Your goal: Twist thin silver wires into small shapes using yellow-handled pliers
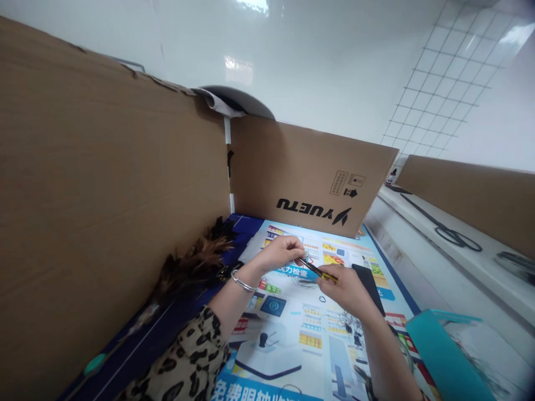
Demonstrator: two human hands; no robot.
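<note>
My left hand [287, 250], with a silver bangle at the wrist, is pinched closed over the printed mat [276, 328]; what its fingertips hold is too small to make out. Pliers [320, 272] with yellow-and-black handles are held in my right hand [343, 285]. Their dark jaws point left and reach the fingertips of my left hand. Thin wire-like strands lie on the mat just below the hands. A small dark ring [322, 299] rests on the mat beneath the pliers.
A dark phone-like slab [368, 287] lies right of my right hand. Brown feathers [196, 259] are at the left, beside a cardboard wall [104, 167]. Another cardboard panel [301, 172] stands behind. A teal container [447, 356] sits front right; scissors [453, 236] lie on a ledge.
</note>
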